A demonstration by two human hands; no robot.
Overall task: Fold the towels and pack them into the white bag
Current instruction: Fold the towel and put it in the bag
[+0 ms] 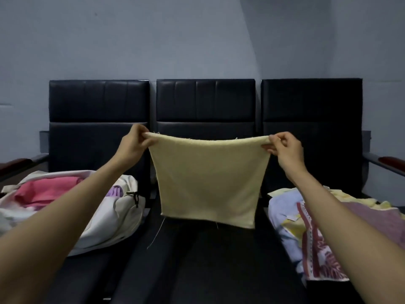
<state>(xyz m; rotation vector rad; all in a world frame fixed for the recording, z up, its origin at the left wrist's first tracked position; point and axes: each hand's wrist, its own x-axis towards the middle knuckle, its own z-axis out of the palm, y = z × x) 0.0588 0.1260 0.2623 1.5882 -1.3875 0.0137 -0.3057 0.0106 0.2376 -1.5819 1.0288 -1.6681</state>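
Black padded seats (208, 260) spread below both grips, with the slumped white bag (122, 216) down-left of the left grip (133, 143) and a rumpled towel pile (282, 213) down-right of the right grip (287, 150). Between the grips hangs the soft, squarish yellow towel (208, 183), frayed threads trailing, each top corner pinched tight.

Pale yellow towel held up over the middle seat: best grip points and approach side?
The two top corners, one per hand, coming in from the outer sides. The pale yellow square terry towel hangs flat from its stretched top edge, with the left hand and right hand pinching those corners. Its lower edge hangs loose, so both hands probably keep it squarest there.
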